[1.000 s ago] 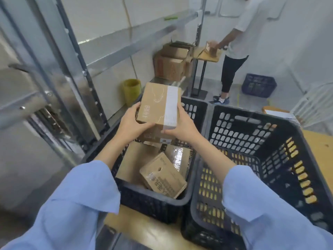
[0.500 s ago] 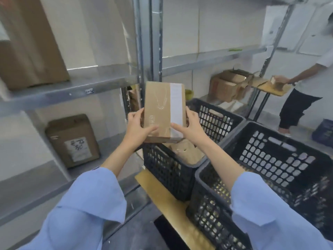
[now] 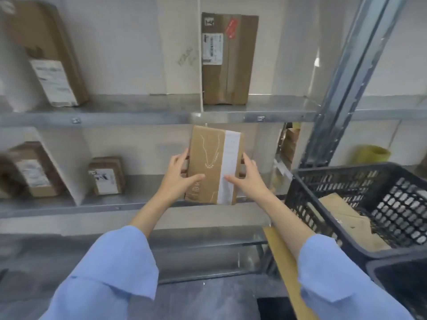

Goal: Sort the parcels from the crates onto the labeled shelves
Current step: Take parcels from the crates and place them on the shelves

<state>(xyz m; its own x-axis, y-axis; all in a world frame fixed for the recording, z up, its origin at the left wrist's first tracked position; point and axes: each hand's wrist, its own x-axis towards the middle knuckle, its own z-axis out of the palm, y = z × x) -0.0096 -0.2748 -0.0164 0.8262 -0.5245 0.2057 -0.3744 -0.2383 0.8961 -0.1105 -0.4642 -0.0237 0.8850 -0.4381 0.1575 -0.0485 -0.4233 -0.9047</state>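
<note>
Both hands hold a brown cardboard parcel (image 3: 213,165) upright in front of the lower shelf (image 3: 138,200). Its top edge sits just under the front edge of the upper shelf (image 3: 138,115). Its bottom edge is level with the lower shelf's front edge; I cannot tell whether it rests there. A white label strip runs down the right part of its face.

The left hand (image 3: 179,174) grips the parcel's left edge, thumb laid across the front and fingers curled round behind. The right hand (image 3: 248,175) grips the right edge the same way, thumb on the white strip and fingers wrapped round the side.

On the upper shelf a tall box (image 3: 228,58) stands upright just right of a white divider (image 3: 180,54), and a leaning box (image 3: 50,61) stands near the left end. On the lower shelf a small box (image 3: 107,176) stands left of the held parcel, and beyond a slanted divider another box (image 3: 32,172) sits at the left end.

A black crate (image 3: 346,181) sits at the right, well apart from the hands, with more cardboard parcels (image 3: 342,213) inside. Behind it a yellow bin (image 3: 374,153) stands past the metal post (image 3: 342,77).
</note>
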